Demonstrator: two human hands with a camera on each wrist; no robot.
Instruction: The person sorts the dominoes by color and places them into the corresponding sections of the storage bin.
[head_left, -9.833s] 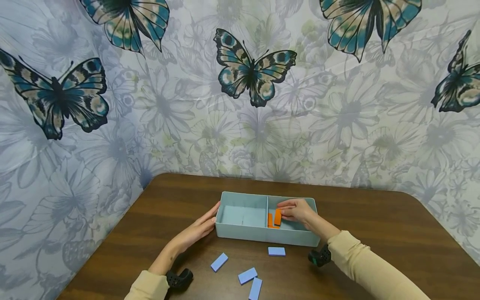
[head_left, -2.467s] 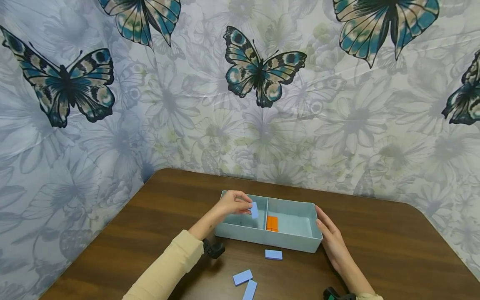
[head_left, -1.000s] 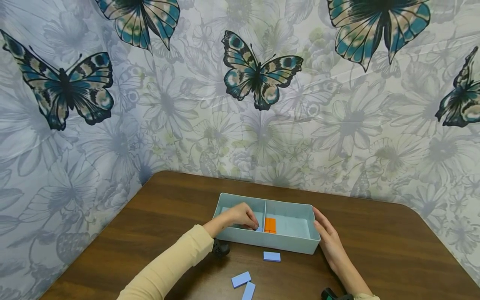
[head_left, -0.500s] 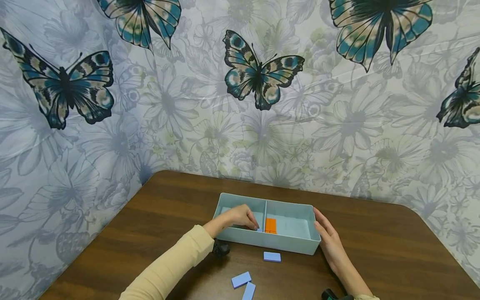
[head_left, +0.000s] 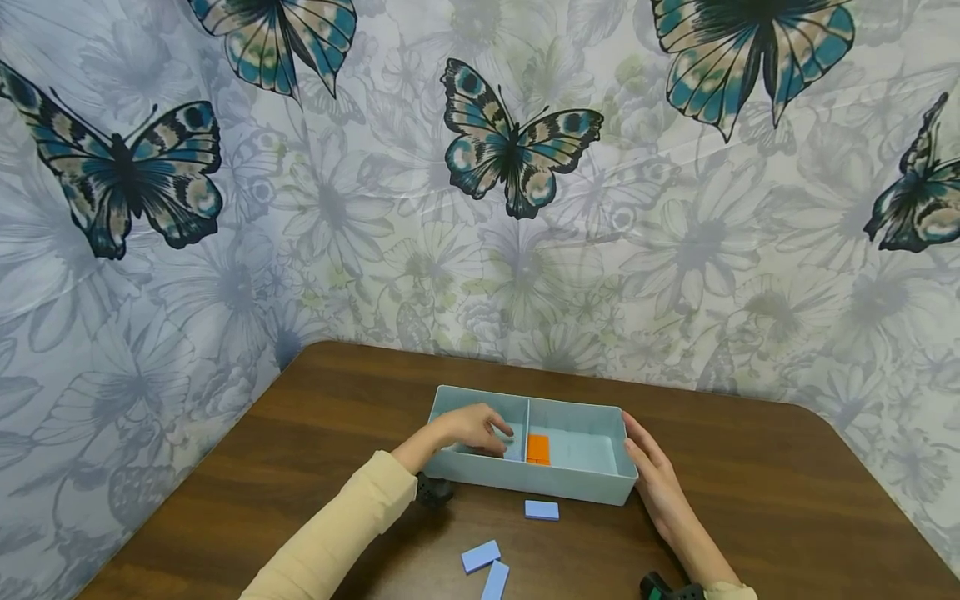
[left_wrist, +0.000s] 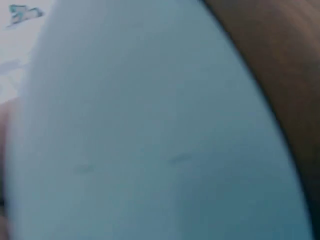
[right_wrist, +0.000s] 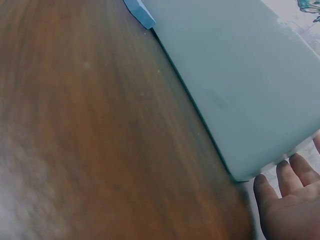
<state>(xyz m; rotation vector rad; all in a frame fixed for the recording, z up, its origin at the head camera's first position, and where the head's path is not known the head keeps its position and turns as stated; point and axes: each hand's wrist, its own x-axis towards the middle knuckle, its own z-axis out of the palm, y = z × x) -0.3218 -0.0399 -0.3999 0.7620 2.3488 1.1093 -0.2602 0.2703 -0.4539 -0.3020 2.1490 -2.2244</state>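
Note:
In the head view a pale blue-green two-compartment box stands on the table. My left hand reaches into its left compartment, fingers loosely bent and parted, with nothing between them. Just below those fingertips a light blue block lies by the divider, partly hidden. Orange blocks sit side by side in the right compartment, against the divider. My right hand rests against the box's right end with fairly straight fingers; its fingertips touch the end wall in the right wrist view. The left wrist view shows mainly the box wall, blurred.
One blue block lies on the brown table just in front of the box. Nearer to me are another blue block and a blue block angled against it. A butterfly-print cloth hangs behind the table.
Earlier my left hand carried a blue block over the left compartment and lowered it in. Now its fingers have let go and lifted slightly. Before that, my right hand placed an orange block.

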